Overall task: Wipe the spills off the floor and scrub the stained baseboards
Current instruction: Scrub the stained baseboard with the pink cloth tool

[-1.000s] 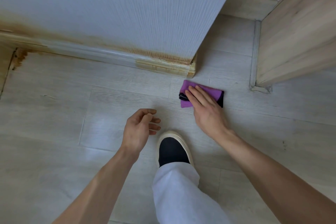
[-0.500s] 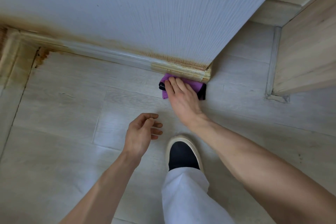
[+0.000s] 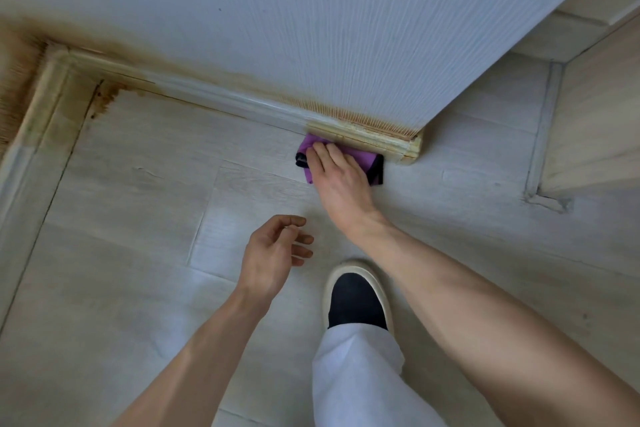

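Your right hand (image 3: 341,180) presses the cloth (image 3: 360,163) flat, fingers straight and together, against the foot of the stained baseboard (image 3: 367,137) near its corner end. Your left hand (image 3: 273,253) hovers over the floor (image 3: 138,218), fingers loosely curled, holding nothing.

1 head-worn view looks steeply down, close above the floor (image 3: 138,201), facing the baseboard (image 3: 225,102).

pale plank floor (image 3: 138,288), ribbed white wall (image 3: 311,28)
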